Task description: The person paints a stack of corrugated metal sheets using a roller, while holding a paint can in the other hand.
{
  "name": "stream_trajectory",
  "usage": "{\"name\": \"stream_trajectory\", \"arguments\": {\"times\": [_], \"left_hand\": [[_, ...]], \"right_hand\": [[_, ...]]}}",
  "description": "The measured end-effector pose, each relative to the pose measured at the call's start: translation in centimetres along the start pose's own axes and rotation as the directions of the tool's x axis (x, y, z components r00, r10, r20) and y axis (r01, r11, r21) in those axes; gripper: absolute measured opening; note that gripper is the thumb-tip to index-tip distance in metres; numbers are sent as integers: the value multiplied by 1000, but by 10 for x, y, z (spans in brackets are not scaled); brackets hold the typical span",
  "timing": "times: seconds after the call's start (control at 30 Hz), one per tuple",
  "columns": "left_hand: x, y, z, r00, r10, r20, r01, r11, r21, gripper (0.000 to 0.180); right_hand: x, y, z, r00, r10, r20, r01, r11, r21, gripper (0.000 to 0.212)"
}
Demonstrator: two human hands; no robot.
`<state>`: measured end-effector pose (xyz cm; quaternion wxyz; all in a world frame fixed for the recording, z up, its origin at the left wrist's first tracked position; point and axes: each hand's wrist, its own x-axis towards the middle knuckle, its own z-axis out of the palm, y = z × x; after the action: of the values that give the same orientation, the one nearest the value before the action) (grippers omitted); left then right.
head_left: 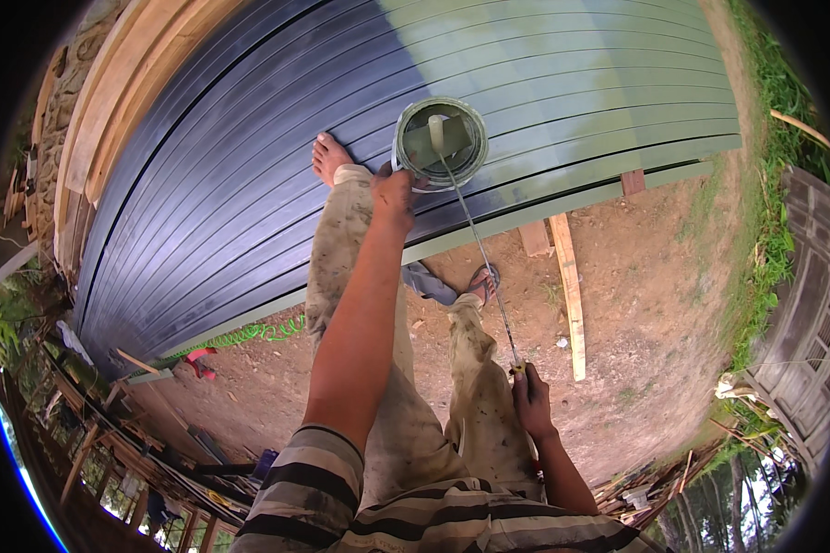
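Observation:
My left hand (395, 195) grips the near-left side of a round paint bucket (480, 122) above the slatted boards. Inside the bucket, green paint coats the wall, and the small paint roller (436, 136) dips into it. A long thin metal rod runs from the roller back toward me. Its handle end is wrapped in my right hand (532, 401), low beside my right leg. The slatted boards (240, 175) are dark blue-grey on the left and pale green on the right (563, 83). My bare left foot (329, 158) stands on them.
Stacked timber beams (111, 101) lie along the far left. My right foot, in a flip-flop (485, 279), is on the dirt, with another flip-flop (429, 283) beside it. A wooden plank (568, 295) lies to the right. A green coiled hose (258, 334) runs under the boards' near edge.

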<state>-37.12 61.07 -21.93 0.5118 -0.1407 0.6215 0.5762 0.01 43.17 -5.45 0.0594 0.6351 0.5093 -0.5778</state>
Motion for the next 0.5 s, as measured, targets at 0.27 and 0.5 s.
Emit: {"name": "stream_trajectory", "arguments": {"times": [0.27, 0.5], "left_hand": [[4, 0, -1, 999, -32, -15, 32, 999, -43, 47], [10, -8, -11, 999, 13, 40, -12, 1000, -20, 60]], "right_hand": [[-2, 15, -2, 1000, -19, -17, 19, 1000, 7, 21], [-1, 18, 0, 1000, -14, -12, 14, 1000, -3, 21]]}}
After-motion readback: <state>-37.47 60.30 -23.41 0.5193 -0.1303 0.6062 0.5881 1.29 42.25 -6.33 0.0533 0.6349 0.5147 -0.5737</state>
